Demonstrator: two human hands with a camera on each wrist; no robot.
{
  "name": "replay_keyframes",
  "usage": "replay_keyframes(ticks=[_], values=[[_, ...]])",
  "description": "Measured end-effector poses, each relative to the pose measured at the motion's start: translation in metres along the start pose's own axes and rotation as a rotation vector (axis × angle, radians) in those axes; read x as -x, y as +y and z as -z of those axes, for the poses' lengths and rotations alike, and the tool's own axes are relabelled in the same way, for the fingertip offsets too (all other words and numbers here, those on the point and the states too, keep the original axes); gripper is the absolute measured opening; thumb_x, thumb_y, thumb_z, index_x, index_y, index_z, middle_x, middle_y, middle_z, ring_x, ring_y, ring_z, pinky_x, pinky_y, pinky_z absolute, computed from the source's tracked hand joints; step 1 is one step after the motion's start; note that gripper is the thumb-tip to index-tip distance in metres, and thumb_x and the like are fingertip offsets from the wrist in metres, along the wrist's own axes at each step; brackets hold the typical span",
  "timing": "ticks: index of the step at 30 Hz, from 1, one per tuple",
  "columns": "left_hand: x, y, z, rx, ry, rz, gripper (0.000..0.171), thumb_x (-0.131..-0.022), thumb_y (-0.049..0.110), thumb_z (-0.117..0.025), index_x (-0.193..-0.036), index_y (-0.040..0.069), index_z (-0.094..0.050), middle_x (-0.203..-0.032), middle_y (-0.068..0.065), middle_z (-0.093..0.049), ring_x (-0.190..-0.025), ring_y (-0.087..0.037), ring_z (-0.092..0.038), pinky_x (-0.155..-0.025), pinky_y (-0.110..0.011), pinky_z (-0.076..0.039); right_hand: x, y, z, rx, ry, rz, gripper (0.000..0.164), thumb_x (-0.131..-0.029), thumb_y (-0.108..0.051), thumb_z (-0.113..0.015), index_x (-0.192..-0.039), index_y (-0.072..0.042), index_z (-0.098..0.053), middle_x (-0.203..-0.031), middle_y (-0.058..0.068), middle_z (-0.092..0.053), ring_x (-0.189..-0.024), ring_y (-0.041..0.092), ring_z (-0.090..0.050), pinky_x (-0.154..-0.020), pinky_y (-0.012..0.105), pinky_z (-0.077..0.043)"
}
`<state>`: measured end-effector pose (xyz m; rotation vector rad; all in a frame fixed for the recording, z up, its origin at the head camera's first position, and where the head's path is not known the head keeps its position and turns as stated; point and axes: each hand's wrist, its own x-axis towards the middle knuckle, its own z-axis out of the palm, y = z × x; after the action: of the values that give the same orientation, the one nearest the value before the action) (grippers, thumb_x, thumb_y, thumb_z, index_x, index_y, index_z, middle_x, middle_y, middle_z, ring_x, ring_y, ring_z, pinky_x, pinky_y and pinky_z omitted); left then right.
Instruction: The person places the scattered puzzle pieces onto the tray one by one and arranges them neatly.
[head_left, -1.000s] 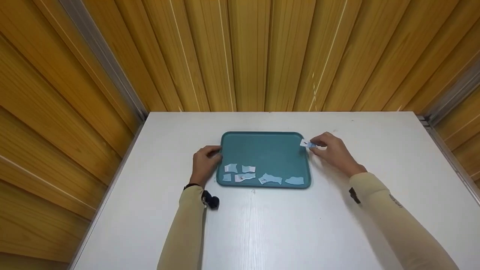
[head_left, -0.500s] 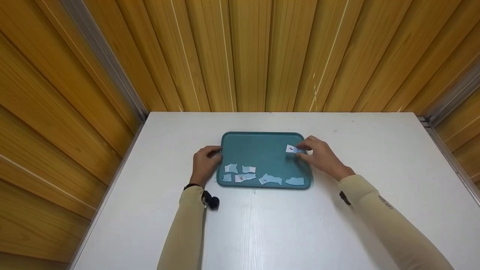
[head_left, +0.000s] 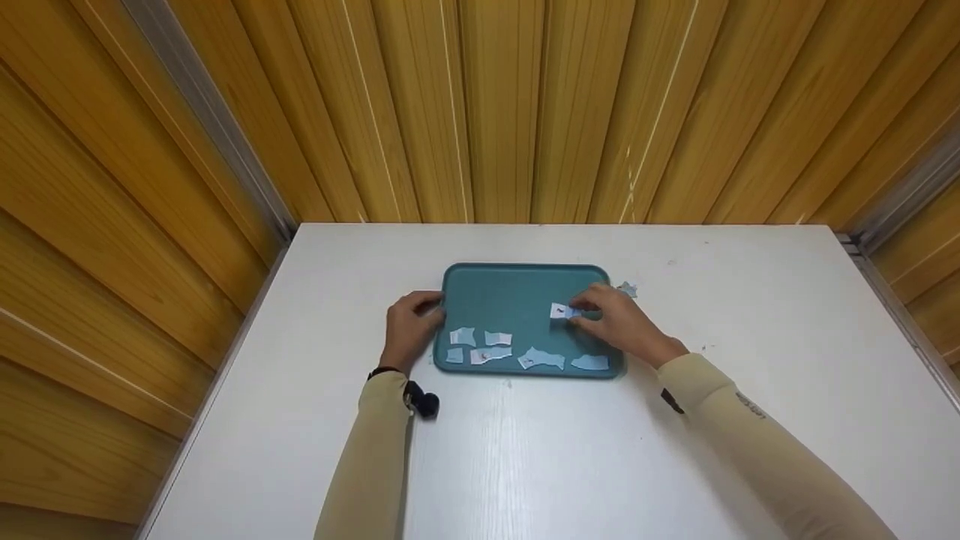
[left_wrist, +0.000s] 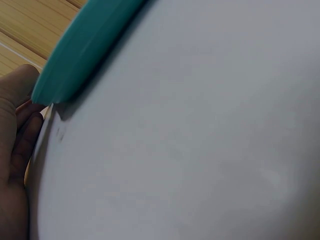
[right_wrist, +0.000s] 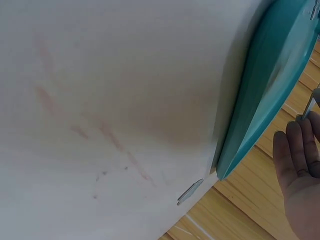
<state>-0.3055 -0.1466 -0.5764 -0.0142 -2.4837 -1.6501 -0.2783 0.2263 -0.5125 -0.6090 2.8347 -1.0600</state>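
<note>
A green tray (head_left: pixel 517 285) lies on the white table. At its left rim, my left hand (head_left: pixel 409 326) holds the edge, thumb above and fingers beneath in the left wrist view. Above the tray's right half, my right hand (head_left: pixel 619 319) pinches a torn piece of paper (head_left: pixel 561 310), white and pale blue with a small dark mark. Several pale blue torn paper pieces lie along the tray's near side, among them a long one (head_left: pixel 541 359), a right-hand one (head_left: pixel 590 363) and a small left one (head_left: pixel 454 355).
One more torn paper scrap (head_left: pixel 628 289) lies on the table just off the tray's right rim. The white table (head_left: pixel 480 450) reaches back to a wall of yellow wood-look panels (head_left: pixel 499 112), with similar panels at both sides.
My right hand has carried the pinched paper piece leftward and nearer, from the tray's right rim to above its inside. The scrap beyond the rim has come into sight. My left hand stays put.
</note>
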Motion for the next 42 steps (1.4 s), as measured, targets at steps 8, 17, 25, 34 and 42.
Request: replay_keyframes(ticks=[8,17,25,34,42], values=[[0.001,-0.002,0.0,-0.024,0.002,-0.05,0.029,-0.091,0.005,-0.076,-0.12,0.008,-0.08,-0.119,-0.004,-0.075,-0.115,-0.022,-0.067,-0.102,-0.04,-0.052,-0.001,-0.008,-0.011,0.017,-0.046,0.039,0.025,-0.096,-0.009,-0.079,-0.12,-0.003,-0.077,-0.111,0.007,-0.066,-0.109,0.026,-0.067,-0.098,0.045,-0.057],[0.002,-0.002,0.001,-0.032,0.003,-0.048,0.029,-0.092,0.007,-0.076,-0.121,0.01,-0.08,-0.12,-0.003,-0.075,-0.115,-0.022,-0.066,-0.102,-0.04,-0.052,-0.004,-0.01,-0.018,0.036,-0.088,0.058,0.025,-0.096,-0.011,-0.079,-0.12,-0.004,-0.077,-0.109,0.006,-0.067,-0.102,0.022,-0.065,-0.093,0.043,-0.058],[0.001,0.002,0.0,-0.021,-0.001,-0.029,0.028,-0.093,0.007,-0.077,-0.121,0.011,-0.08,-0.119,-0.002,-0.074,-0.115,-0.02,-0.065,-0.101,-0.038,-0.052,-0.002,-0.012,-0.021,0.045,-0.117,0.062,0.024,-0.097,-0.011,-0.079,-0.12,-0.004,-0.078,-0.108,0.005,-0.067,-0.097,0.02,-0.06,-0.089,0.042,-0.057],[0.001,0.002,0.0,-0.022,-0.003,-0.021,0.028,-0.093,0.007,-0.078,-0.121,0.011,-0.08,-0.12,-0.002,-0.074,-0.116,-0.02,-0.065,-0.102,-0.037,-0.052,-0.001,-0.011,-0.027,0.069,-0.116,0.102,0.023,-0.096,-0.011,-0.079,-0.117,-0.003,-0.078,-0.107,0.005,-0.068,-0.097,0.02,-0.062,-0.09,0.043,-0.057],[0.0,-0.002,-0.001,-0.03,0.003,-0.022,0.028,-0.093,0.007,-0.078,-0.121,0.011,-0.08,-0.119,-0.001,-0.074,-0.116,-0.019,-0.065,-0.102,-0.036,-0.052,-0.001,-0.008,-0.028,0.066,-0.102,0.163,0.021,-0.096,-0.01,-0.08,-0.114,-0.001,-0.079,-0.106,0.006,-0.069,-0.099,0.023,-0.065,-0.092,0.045,-0.057]])
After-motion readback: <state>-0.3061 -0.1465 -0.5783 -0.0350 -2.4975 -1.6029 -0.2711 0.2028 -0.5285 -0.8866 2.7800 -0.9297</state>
